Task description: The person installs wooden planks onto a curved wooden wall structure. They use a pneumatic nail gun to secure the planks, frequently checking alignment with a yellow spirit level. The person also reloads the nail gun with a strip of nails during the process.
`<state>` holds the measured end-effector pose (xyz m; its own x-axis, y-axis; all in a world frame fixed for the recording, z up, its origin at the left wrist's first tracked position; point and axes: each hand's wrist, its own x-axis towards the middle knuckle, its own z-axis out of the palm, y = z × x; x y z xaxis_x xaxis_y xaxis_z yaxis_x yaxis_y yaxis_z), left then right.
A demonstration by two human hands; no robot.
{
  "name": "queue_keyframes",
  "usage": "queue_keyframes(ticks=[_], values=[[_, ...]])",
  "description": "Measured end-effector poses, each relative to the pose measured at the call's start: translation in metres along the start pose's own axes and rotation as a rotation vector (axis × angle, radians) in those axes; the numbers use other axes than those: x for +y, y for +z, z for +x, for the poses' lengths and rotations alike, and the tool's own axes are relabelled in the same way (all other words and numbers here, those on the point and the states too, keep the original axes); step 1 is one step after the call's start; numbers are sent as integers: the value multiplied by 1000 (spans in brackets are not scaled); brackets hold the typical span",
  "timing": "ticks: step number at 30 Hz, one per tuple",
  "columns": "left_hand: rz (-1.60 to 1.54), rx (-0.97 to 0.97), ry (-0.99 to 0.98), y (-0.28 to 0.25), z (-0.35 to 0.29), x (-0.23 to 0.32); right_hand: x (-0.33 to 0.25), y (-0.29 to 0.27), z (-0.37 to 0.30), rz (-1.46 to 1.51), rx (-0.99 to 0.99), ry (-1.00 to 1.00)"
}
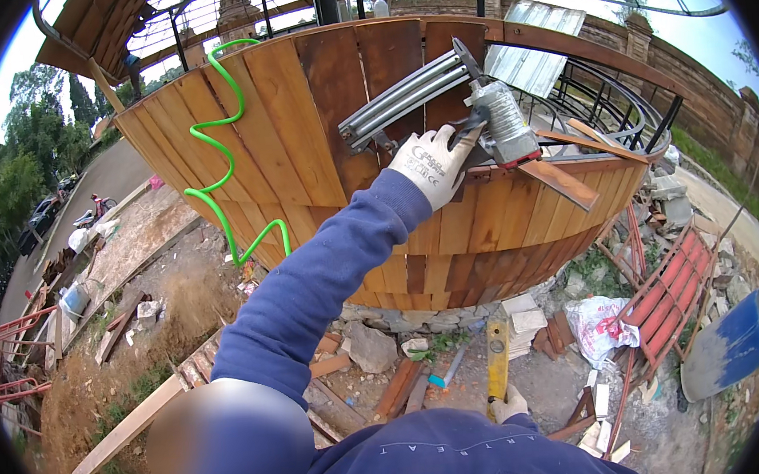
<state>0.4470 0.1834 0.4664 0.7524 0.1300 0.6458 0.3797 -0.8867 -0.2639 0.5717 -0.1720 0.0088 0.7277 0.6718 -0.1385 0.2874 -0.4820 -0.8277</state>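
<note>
My left arm reaches forward, and my gloved left hand [432,166] is closed round the handle of a nail gun [502,120]. The gun has a ribbed silver body, a red-edged cap and a long metal magazine. It is held in front of the upper part of a curved wall [278,142] clad in wooden boards. Whether its nose touches the boards I cannot tell. Low down near my body, my gloved right hand [508,403] grips the lower end of a yellow spirit level [497,357]. My sleeve hides part of the wall.
A green coiled air hose [228,151] hangs down the wall; its lower end passes behind my arm. Loose wooden strips [562,182] lie at the wall's right rim. Rubble, timber offcuts, a white sack [601,331], a red metal frame [669,290] and a blue panel [727,348] cover the ground.
</note>
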Motion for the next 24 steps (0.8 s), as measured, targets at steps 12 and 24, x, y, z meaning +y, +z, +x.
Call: queue_keyframes(ticks=[12, 24], values=[[-1507, 525, -335, -51, -26, 28, 39, 2, -3, 10, 94, 20], [-1694, 755, -599, -8, -35, -36, 8, -18, -15, 79, 89, 68]])
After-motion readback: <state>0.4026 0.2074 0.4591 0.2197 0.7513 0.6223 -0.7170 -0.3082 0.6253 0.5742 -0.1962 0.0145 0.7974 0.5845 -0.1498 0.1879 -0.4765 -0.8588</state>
